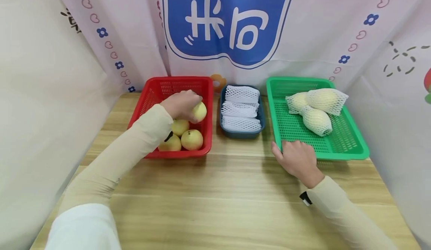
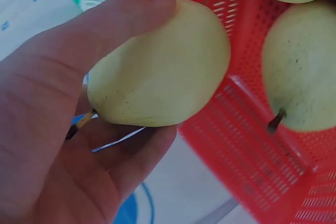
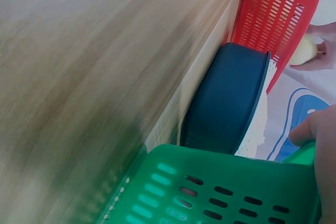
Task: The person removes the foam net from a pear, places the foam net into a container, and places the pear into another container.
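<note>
My left hand grips a pale yellow pear over the red basket, thumb on one side and fingers on the other. Its dark stem points toward the palm in the left wrist view. Several more pears lie in the red basket below, some partly hidden by the hand and sleeve. My right hand holds the near left corner of the green basket, with the thumb over the rim in the right wrist view. Inside the green basket lie three pears wrapped in white foam nets.
Between the baskets stands a dark blue tray with several folded white foam nets. A printed cloth hangs behind and at both sides. Everything stands on a wood-grain table.
</note>
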`<state>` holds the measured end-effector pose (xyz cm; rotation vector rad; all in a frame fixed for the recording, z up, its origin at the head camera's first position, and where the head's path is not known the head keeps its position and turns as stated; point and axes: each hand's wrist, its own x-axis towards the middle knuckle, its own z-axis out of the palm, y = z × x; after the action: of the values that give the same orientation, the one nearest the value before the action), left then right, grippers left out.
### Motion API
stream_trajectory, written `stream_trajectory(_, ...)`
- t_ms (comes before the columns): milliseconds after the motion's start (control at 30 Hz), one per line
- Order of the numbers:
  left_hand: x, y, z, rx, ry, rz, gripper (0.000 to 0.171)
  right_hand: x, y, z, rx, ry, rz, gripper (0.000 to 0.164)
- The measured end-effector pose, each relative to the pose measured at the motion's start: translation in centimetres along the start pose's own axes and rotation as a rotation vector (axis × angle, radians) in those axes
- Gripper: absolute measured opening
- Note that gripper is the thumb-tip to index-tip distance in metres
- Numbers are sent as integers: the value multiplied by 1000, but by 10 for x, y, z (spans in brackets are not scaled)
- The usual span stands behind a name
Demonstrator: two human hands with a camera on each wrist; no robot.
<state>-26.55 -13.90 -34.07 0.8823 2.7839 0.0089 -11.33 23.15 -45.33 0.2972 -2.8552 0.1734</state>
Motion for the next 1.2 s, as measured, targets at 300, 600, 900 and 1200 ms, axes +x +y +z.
stream_trajectory(300, 22, -8, 29, 7, -106, -82, 36, 1, 1, 1, -21, 6, -4, 57)
stream_trajectory(600, 27, -8, 42, -16, -147, -149, 27, 0, 2, 4, -35, 77, -20, 57)
stream_trajectory(900, 28, -14, 28, -64, -189, -151, 43, 1, 1, 9, -27, 74, -9, 56)
stream_trajectory(1200, -13, 21, -27, -41, 23, -22, 67, 0, 2, 8, -42, 130, -34, 57)
